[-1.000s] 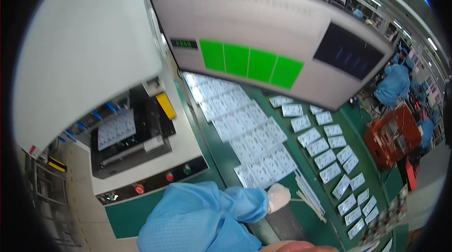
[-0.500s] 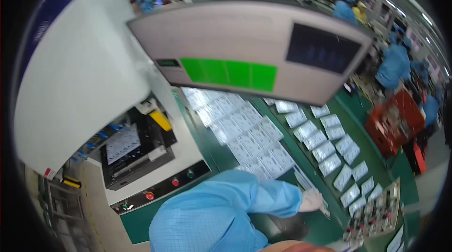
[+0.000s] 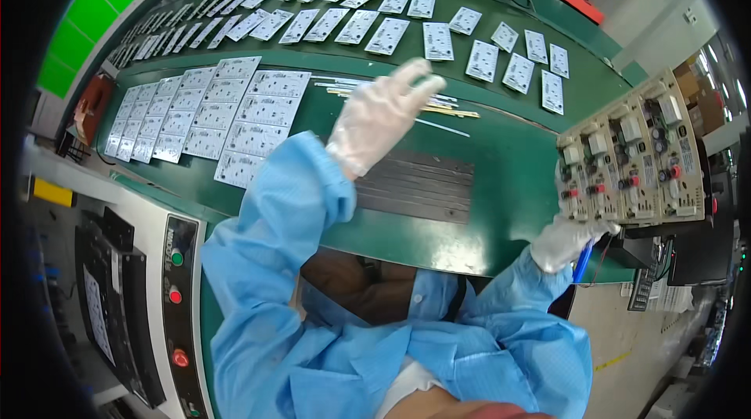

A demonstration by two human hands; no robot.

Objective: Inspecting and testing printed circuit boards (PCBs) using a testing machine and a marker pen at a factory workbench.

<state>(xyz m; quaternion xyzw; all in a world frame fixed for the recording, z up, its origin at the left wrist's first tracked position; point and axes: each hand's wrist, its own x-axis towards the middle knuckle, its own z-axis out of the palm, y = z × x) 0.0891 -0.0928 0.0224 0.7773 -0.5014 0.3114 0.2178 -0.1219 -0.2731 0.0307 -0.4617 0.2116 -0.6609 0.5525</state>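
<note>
While the gloved left hand (image 3: 381, 117) hovers spread above the dark strips (image 3: 415, 184) near the table's (image 3: 501, 145) front edge, the right hand (image 3: 565, 240) grips the circuit-board panel (image 3: 635, 161) at the table's right front corner.

One head-worn fisheye camera looks steeply down over the green worktop (image 3: 485, 176). It sits close above the person's blue sleeves (image 3: 282, 247). Edges bend near the rim.

Electronics factory floor, an assembly line. Rows of white circuit boards (image 3: 235, 110) cover the long green surface (image 3: 501, 161); a populated board panel (image 3: 637, 157) sits at its right end. A machine control panel with coloured buttons (image 3: 178, 302) stands left of that surface, person in blue cleanroom smock.
</note>
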